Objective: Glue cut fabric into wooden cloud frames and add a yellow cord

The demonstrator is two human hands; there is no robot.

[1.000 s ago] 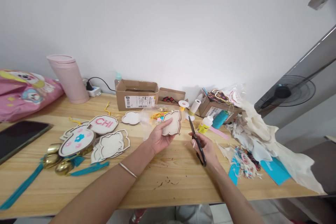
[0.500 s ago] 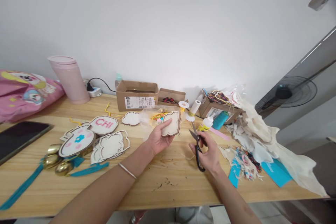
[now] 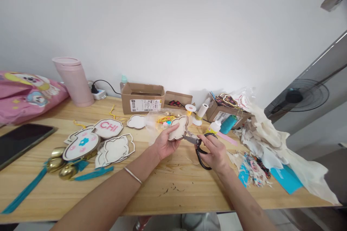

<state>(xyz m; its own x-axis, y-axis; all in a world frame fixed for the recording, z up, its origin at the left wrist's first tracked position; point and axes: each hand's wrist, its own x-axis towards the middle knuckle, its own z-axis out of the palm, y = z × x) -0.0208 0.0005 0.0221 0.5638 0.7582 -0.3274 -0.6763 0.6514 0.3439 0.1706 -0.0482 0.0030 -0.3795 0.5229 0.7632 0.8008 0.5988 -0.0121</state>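
Note:
My left hand (image 3: pixel 166 142) grips a cream-coloured, scallop-edged plaque (image 3: pixel 178 130) with a dark brown outline, thumb across its face. In my right hand (image 3: pixel 215 151) is a pair of black-handled scissors (image 3: pixel 200 147), fingers through the loops. The blades are parted and point left, with their tips at the plaque's right edge; whether they touch it I cannot tell. Behind the plaque lies a clear plastic bag (image 3: pixel 154 122) holding yellow cords. A white glue bottle (image 3: pixel 215 127) with a yellow label stands just beyond the scissors.
Left on the wooden table (image 3: pixel 151 195) lie a "CHI" plaque (image 3: pixel 108 127), gold bells (image 3: pixel 67 172) with blue tassels and a phone (image 3: pixel 24 142). Cardboard boxes (image 3: pixel 142 97) line the wall. Cream fabric (image 3: pixel 273 148), blue cloth (image 3: pixel 287 178) and scraps (image 3: pixel 255 169) lie right.
My right hand has turned the scissors from pointing upward to pointing left and brought their blades to the plaque's edge. My left hand stays nearly in place, still holding the plaque.

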